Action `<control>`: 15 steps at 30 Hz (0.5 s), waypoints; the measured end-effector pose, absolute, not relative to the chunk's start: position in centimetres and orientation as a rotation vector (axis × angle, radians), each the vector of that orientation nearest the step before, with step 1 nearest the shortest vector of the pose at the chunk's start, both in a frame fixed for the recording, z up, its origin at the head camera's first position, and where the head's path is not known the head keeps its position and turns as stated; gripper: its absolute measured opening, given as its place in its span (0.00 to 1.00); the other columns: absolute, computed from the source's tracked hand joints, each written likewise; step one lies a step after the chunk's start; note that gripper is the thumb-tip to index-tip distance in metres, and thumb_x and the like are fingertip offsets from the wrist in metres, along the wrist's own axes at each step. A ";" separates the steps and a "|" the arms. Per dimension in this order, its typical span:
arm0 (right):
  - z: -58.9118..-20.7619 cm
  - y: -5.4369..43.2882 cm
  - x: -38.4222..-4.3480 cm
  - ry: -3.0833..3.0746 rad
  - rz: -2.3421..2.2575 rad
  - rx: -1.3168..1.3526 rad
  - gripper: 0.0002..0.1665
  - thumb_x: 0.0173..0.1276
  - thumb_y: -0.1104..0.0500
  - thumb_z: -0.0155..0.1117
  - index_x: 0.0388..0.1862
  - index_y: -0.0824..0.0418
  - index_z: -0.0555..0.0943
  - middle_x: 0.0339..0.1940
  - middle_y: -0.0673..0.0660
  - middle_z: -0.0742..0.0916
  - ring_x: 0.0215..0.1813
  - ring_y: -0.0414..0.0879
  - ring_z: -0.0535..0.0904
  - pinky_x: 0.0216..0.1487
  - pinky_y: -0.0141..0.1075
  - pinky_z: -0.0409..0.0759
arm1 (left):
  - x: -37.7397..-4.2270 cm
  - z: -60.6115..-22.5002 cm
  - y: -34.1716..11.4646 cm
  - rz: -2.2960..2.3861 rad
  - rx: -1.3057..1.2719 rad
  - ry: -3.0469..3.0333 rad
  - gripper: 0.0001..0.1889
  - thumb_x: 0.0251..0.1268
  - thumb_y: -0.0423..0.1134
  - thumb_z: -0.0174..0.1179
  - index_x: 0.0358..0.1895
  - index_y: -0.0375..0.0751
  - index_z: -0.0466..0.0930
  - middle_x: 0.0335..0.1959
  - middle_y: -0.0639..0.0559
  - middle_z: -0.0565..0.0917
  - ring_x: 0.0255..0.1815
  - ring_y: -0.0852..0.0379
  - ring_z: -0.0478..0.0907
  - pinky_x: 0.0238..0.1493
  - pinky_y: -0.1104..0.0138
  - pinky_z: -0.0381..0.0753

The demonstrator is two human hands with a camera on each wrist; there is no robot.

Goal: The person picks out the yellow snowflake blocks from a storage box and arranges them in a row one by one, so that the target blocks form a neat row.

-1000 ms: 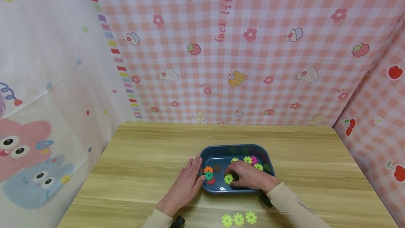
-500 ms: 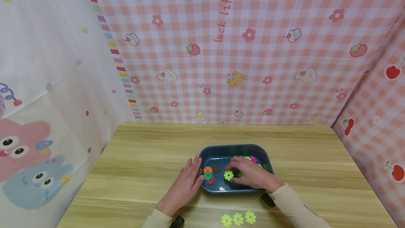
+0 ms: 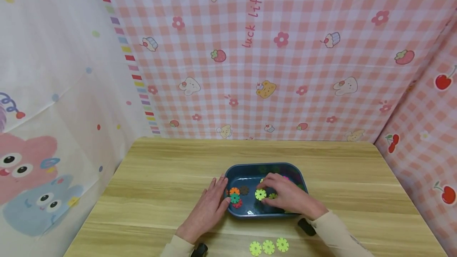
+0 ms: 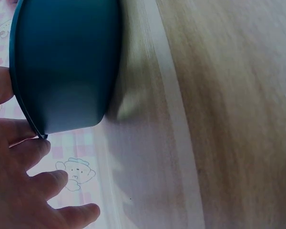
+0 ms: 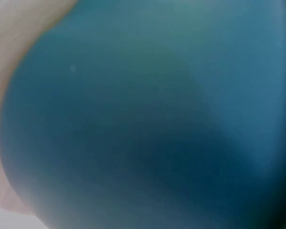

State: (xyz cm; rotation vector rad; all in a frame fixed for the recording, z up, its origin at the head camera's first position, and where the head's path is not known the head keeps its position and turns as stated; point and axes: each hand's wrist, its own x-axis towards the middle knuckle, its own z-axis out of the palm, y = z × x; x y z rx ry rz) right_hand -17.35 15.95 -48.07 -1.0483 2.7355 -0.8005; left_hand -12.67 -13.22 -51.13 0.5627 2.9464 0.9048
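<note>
Head view, right hand (image 3: 289,196): its thumb and fingers are drawn narrow, pinching a yellow-green notched disc (image 3: 258,194) inside the tray (image 3: 242,175); whether the disc is clear of the tray floor cannot be told.
Head view, left hand (image 3: 210,206): its fingers lie extended at the tray's left end, touching the rim and gripping no disc.
Head view, handling: a light pinch at the disc's edge seems best, with the fingertips kept off the neighbouring yellow-green disc (image 3: 273,196), which could otherwise get dragged along; light, even pressure from the left hand should keep the tray from sliding.
Head view, tray contents: near its left end an orange disc (image 3: 234,190), a teal disc (image 3: 233,199) and a red disc (image 3: 237,205) bunch together, with a brown disc (image 3: 244,190) just beside; a magenta disc (image 3: 286,178) peeks out behind the right hand, which hides part of the contents.
Head view, tabletop (image 3: 171,177): three loose yellow-green discs (image 3: 269,247) lie in a row in front of the tray.
Left wrist view, tray: the outer wall shows, the spread left fingers (image 4: 78,215) beside it, some at the rim.
Right wrist view, surface: a blurred blue expanse, probably the tray; the right fingers' state cannot be told here.
</note>
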 end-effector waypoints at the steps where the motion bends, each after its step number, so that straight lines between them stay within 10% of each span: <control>1: -48.0 16.0 -17.3 2.740 -0.807 -1.049 0.18 0.70 0.52 0.73 0.57 0.52 0.86 0.50 0.43 0.81 0.51 0.44 0.78 0.53 0.44 0.80 | -12.7 -51.1 -13.2 0.909 0.566 2.951 0.31 0.84 0.46 0.49 0.81 0.37 0.59 0.83 0.43 0.57 0.82 0.35 0.51 0.73 0.32 0.58; 15: -46.9 17.3 -15.9 2.765 -0.914 -1.038 0.15 0.70 0.51 0.74 0.55 0.47 0.86 0.50 0.40 0.81 0.52 0.43 0.78 0.51 0.41 0.80 | -12.9 -51.3 -13.6 0.939 0.615 2.986 0.29 0.82 0.46 0.51 0.79 0.38 0.64 0.82 0.43 0.60 0.82 0.35 0.53 0.72 0.31 0.58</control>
